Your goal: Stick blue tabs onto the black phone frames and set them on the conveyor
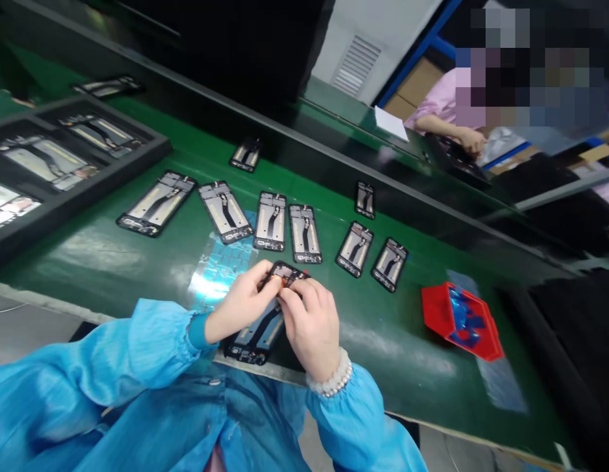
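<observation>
Green desk (112, 262) before us: our left hand (240, 305) and right hand (311, 324) pinch the phone frame (259, 328), its long axis running seven to one o'clock.

Left hand (240, 305) and right hand (311, 321) both closed on one phone frame (262, 324), held tilted over the near edge of the green worktop (112, 262); fingertips meet at its far end. Row of six similar frames (271, 221) lies flat just beyond, others farther back. Black tray (151, 147) with frames at left. Red bin (461, 321) with blue scraps at right. A co-worker's hand (471, 139) rests far right.
</observation>
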A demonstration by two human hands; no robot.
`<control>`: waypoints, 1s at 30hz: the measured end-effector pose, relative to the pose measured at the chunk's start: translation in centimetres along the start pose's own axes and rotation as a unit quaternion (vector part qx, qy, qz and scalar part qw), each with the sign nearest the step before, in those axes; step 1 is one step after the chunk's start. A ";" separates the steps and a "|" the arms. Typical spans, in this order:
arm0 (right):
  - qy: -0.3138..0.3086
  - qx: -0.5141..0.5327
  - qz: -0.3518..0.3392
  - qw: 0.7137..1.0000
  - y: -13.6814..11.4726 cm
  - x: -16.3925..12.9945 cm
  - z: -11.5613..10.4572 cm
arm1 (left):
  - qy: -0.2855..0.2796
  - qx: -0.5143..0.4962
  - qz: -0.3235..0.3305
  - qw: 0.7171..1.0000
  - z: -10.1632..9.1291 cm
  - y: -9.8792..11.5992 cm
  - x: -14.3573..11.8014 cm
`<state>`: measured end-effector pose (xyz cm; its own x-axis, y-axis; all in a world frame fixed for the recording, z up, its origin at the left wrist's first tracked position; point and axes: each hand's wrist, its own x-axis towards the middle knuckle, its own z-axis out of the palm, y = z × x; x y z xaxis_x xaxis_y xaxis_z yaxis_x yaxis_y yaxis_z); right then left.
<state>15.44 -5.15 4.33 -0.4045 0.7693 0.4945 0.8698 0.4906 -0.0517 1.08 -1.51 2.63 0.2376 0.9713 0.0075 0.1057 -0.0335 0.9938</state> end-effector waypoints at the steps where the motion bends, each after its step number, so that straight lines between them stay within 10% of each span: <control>1: -0.004 0.004 0.003 1.000 -0.1 0.2 0.0 | 0.001 0.008 0.003 1.000 0.0 0.0 0.0; 6: -0.067 0.088 0.032 0.993 0.2 1.4 -1.5 | 0.002 -0.007 -0.002 1.000 -0.1 0.4 -0.2; 10: 0.053 0.171 0.123 0.976 0.6 0.3 -2.8 | 0.016 -0.045 -0.034 0.998 -0.5 0.6 0.1; 19: -0.026 0.442 0.401 0.802 -2.3 -5.9 0.0 | 0.012 -0.145 -0.110 0.983 -0.4 0.2 0.5; 26: 0.021 0.504 0.445 0.740 -4.0 -6.0 1.1 | 0.014 -0.094 -0.117 0.989 0.1 0.4 0.5; 30: 0.076 0.471 0.489 0.730 -0.7 -7.6 0.0 | -0.080 -0.082 -0.119 0.986 0.5 1.1 0.4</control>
<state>17.94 -11.34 0.59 0.3790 0.9209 -0.0914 0.1125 -0.1438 -0.9832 1.74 -1.25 3.66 0.3753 0.8974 -0.2321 0.0218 0.2418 0.9701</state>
